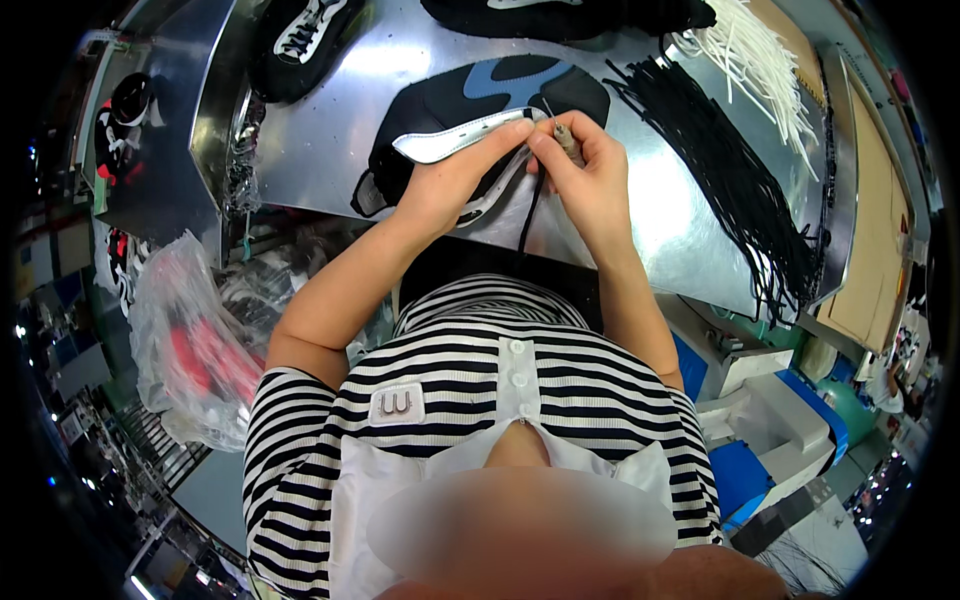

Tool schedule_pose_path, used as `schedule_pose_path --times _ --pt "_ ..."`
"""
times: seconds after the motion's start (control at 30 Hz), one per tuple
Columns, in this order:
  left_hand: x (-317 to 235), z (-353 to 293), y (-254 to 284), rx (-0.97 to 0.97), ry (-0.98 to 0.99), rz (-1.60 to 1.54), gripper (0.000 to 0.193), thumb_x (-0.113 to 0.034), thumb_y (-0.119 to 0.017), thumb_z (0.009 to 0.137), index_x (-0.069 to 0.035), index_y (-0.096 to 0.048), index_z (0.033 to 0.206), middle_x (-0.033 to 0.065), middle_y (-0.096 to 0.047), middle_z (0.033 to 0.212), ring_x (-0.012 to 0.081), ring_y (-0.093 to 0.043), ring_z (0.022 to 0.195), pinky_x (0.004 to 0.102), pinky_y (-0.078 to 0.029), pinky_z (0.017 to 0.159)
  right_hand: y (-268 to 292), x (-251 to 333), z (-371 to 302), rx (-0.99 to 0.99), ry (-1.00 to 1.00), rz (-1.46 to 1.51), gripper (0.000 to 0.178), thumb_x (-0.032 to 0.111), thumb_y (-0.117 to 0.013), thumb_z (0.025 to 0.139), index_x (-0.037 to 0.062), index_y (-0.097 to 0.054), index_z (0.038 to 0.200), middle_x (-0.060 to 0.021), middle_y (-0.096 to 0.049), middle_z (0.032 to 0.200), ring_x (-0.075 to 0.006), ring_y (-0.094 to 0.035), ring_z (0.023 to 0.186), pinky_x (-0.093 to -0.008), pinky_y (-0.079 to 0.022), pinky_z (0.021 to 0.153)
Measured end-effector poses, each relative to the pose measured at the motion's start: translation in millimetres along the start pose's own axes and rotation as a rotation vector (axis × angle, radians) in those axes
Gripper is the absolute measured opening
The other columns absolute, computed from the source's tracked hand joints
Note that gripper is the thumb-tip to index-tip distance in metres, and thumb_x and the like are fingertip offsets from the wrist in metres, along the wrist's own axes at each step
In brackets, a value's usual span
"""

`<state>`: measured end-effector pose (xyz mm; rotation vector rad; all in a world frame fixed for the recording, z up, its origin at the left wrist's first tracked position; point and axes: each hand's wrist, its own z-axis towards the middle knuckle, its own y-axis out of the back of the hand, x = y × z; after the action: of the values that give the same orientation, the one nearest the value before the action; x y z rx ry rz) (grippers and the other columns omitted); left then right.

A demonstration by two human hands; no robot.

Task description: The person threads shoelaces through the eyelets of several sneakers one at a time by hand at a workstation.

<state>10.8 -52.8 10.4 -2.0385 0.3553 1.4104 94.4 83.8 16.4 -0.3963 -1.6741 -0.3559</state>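
Our black-and-white striped shirt (460, 350), with its white collar, lies nearest the camera. From the left, we see a clear plastic bag (180, 345) with red pieces inside, below the edge of the metal table (665, 200). Up on the table at the upper left sits a black lace-up shoe (285, 65). In the middle, right before us, our black shoe upper (450, 105) rests on the table with its blue-marked side upward. Its long axis runs from lower left to upper right: the heel loop points left and towards us, the toe apparently right and slightly away. Our left hand (450, 180) is nearly closed, thumb and fingers pinching the white eyestay (450, 143) near its right end. A black lace (531, 220) hangs below the hands. Beside it, our right hand (595, 175) curls around a slim, tan-handled tool (568, 143), thumb against fingers. Further right, we have a long bundle of black laces (720, 165), then white laces (745, 50) above it.
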Motion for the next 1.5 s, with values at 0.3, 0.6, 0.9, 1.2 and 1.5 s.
schedule_pose_path --times 0.3,0.6,0.9,1.2,1.5 --pt "1 -1 -3 -0.041 -0.073 0.064 0.019 -0.014 -0.066 0.095 0.001 -0.071 0.106 -0.0001 -0.07 0.094 0.0065 -0.063 0.083 0.022 -0.05 0.073 6 0 -15 0.02 0.217 -0.092 0.016 0.006 -0.057 0.099 -0.0023 -0.054 0.112 -0.0069 -0.069 0.091 -0.0057 -0.053 0.068 -0.019 -0.044 0.06" --pt "8 -1 0 -0.051 -0.098 0.132 0.021 -0.016 -0.067 0.095 -0.001 -0.072 0.108 -0.0009 -0.07 0.097 0.0041 -0.061 0.084 0.0204 -0.049 0.072 11 2 -11 0.02 0.129 -0.032 0.014 0.007 -0.06 0.097 -0.0018 -0.056 0.107 -0.0088 -0.073 0.088 -0.0069 -0.057 0.062 -0.0209 -0.048 0.058" --pt "14 -22 -14 -0.02 -0.647 0.91 0.02 -0.008 -0.061 0.098 0.004 -0.067 0.113 0.0083 -0.071 0.107 0.0143 -0.065 0.096 0.027 -0.051 0.084 5 3 -11 -0.089 0.308 -0.477 0.019 0.005 -0.06 0.092 -0.0014 -0.05 0.107 -0.0193 -0.068 0.079 -0.0387 -0.068 0.074 -0.0406 -0.053 0.064" --pt "21 -7 23 -0.02 -0.071 0.149 0.028 -0.021 -0.061 0.098 0.003 -0.069 0.11 0.0094 -0.071 0.101 0.0156 -0.068 0.092 0.0295 -0.053 0.083 54 33 -27 -0.129 0.172 -0.667 0.045 0.017 -0.077 0.081 0.0047 -0.059 0.12 -0.0111 -0.07 0.095 -0.0205 -0.069 0.079 -0.032 -0.053 0.068" --pt "-2 30 30 0.243 -0.013 0.476 0.044 -0.037 -0.068 0.093 0.005 -0.069 0.106 0.0098 -0.073 0.094 0.0185 -0.069 0.091 0.0294 -0.053 0.082 51 -15 32 -0.184 -0.06 0.137 0.036 0.009 -0.081 0.079 -0.0014 -0.063 0.109 -0.0051 -0.069 0.095 -0.0098 -0.064 0.079 -0.0219 -0.051 0.072"
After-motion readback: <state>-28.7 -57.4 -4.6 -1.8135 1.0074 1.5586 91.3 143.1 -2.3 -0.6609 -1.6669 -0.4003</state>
